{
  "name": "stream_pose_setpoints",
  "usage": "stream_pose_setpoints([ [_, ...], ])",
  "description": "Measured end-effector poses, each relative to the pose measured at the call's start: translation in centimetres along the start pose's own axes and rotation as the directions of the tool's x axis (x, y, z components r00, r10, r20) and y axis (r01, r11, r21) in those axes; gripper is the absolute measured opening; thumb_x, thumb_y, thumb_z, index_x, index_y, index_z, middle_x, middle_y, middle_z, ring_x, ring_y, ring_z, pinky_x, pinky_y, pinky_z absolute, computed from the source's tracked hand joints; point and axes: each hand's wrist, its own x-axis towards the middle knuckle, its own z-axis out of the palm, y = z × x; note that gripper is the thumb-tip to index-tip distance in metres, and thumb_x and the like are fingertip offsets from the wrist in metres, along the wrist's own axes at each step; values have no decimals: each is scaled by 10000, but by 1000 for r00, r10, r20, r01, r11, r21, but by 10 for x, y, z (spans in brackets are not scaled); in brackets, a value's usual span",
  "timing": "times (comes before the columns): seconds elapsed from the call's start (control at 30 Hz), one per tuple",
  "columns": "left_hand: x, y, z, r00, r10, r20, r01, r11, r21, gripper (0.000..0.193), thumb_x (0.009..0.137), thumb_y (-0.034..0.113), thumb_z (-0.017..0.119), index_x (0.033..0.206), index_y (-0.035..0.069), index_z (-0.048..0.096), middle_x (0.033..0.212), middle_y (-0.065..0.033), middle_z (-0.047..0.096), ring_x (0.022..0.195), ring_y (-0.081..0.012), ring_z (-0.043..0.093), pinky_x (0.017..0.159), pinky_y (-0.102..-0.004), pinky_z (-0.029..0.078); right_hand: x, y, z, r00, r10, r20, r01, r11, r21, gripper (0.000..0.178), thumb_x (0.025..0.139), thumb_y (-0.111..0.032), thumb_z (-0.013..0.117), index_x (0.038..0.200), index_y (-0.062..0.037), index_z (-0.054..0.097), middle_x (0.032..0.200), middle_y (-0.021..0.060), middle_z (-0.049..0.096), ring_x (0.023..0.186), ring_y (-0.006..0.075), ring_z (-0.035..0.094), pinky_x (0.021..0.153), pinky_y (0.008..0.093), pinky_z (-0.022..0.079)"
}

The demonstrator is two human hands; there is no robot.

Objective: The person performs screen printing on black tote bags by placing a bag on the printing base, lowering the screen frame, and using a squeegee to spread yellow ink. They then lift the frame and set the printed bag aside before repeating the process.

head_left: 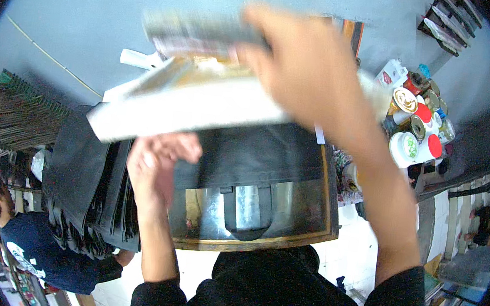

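Observation:
A white-edged screen-printing frame (pixel 202 109) with yellowish mesh stands tilted over the table. My right hand (pixel 306 64) is closed on a long grey squeegee (pixel 200 32) above the frame's far part; both are smeared by motion. My left hand (pixel 159 153) is just under the frame's near edge, fingers curled in, with nothing seen in them. Whether it touches the frame, I cannot tell. Beneath lies a black fabric bag (pixel 256 160), its loop handle (pixel 247 234) hanging toward me over the glass-topped table (pixel 303 217).
Black bags (pixel 86 179) hang in a thick stack at the left. Beside them a person in a dark shirt (pixel 56 247) is at work. Paint tubs and cans (pixel 416 116) crowd the right side. A wooden rim (pixel 254 245) edges the table near my body.

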Motion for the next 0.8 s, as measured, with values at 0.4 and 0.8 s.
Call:
stream_pose_setpoints([
  [0.4, -153, -96, -33, 701, -698, -146, 696, 715, -71, 210, 988, 175, 654, 898, -9, 699, 725, -124, 716, 495, -108, 546, 493, -251, 414, -154, 2, 109, 947, -61, 316, 54, 998, 32, 178, 859, -196, 651, 973, -73, 592, 910, 116, 648, 891, 314, 667, 768, 444, 527],
  [0.8, -157, -99, -32, 674, -711, -200, 713, 697, -74, 114, 949, 93, 655, 884, 0, 665, 630, -71, 631, 445, -95, 480, 431, -252, 365, -141, 14, 125, 867, -83, 491, 89, 996, 11, 224, 868, -144, 645, 1056, -41, 581, 969, 158, 664, 945, 389, 651, 801, 503, 509],
])
